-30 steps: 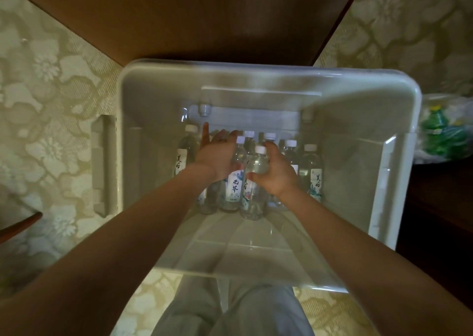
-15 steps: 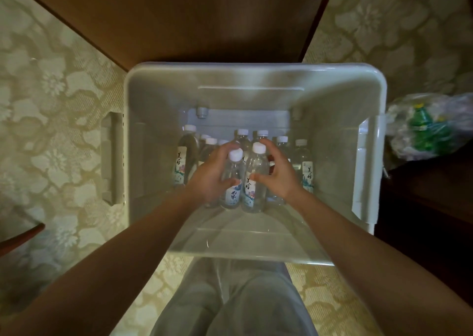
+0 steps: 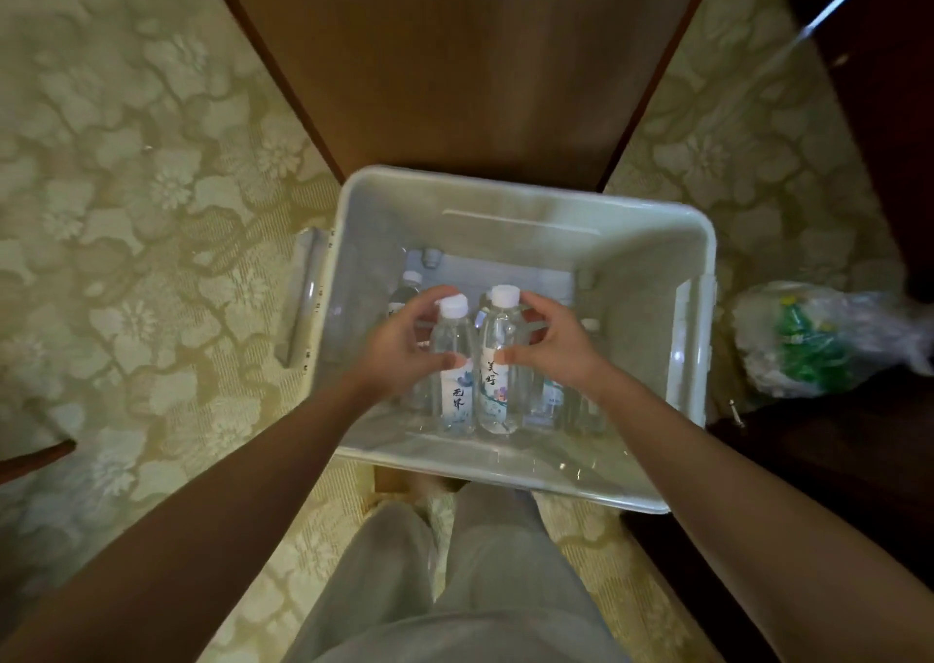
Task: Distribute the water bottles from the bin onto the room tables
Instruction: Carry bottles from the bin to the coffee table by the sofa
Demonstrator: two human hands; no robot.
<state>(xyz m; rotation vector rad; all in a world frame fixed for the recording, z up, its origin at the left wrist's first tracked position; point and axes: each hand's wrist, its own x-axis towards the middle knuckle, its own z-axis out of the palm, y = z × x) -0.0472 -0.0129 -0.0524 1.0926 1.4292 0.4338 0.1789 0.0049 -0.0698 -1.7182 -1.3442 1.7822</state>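
STATE: left hand [image 3: 402, 354] gripped left bottle [image 3: 455, 389], right hand [image 3: 558, 354] gripped right bottle [image 3: 498, 389] — over bin [image 3: 530, 195] | RISK: smooth bottles knocking together could slip, dropping into bin.

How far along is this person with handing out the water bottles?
Done: no placed bottle shows here, so I cannot count any. In hand: the left hand grips one bottle, the right hand a second bottle, both upright over the bin. Left: more bottles stand in the bin, and these two are not yet set down.
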